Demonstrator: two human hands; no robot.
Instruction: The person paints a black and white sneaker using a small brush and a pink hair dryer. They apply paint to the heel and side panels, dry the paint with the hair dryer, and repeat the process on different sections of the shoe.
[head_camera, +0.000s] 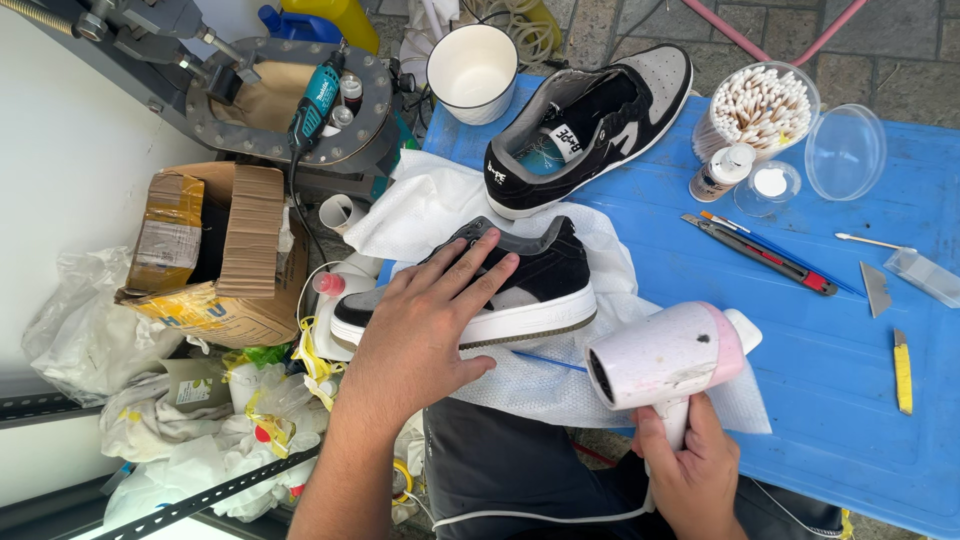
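A blue plastic table top (860, 400) is filling the right side of the scene, standing on grey stone paving, and a white non-woven cloth (560, 385) is spreading over its near left corner. On that cloth a black suede sneaker with a white sole (530, 290) is lying on its side, and the left hand (425, 330) is resting flat on it, fingers spread open and pressing down over the toe and laces. Just to the right and nearer, the right hand (690, 465) is closing tightly around the handle of a white and pink hair dryer (665, 355), whose dark nozzle is facing left toward the sneaker's sole. Farther back a second black and grey sneaker (590, 125) is sitting upright near a white paper cup (472, 72). At the far right a clear round tub of cotton swabs (760, 105) is standing beside its loose clear lid (845, 150), with a red and black utility knife (765, 255) lying nearer. Off the table to the left, a torn cardboard box (225, 255) and crumpled white plastic bags (200, 430) are crowding the ground against a white wall.
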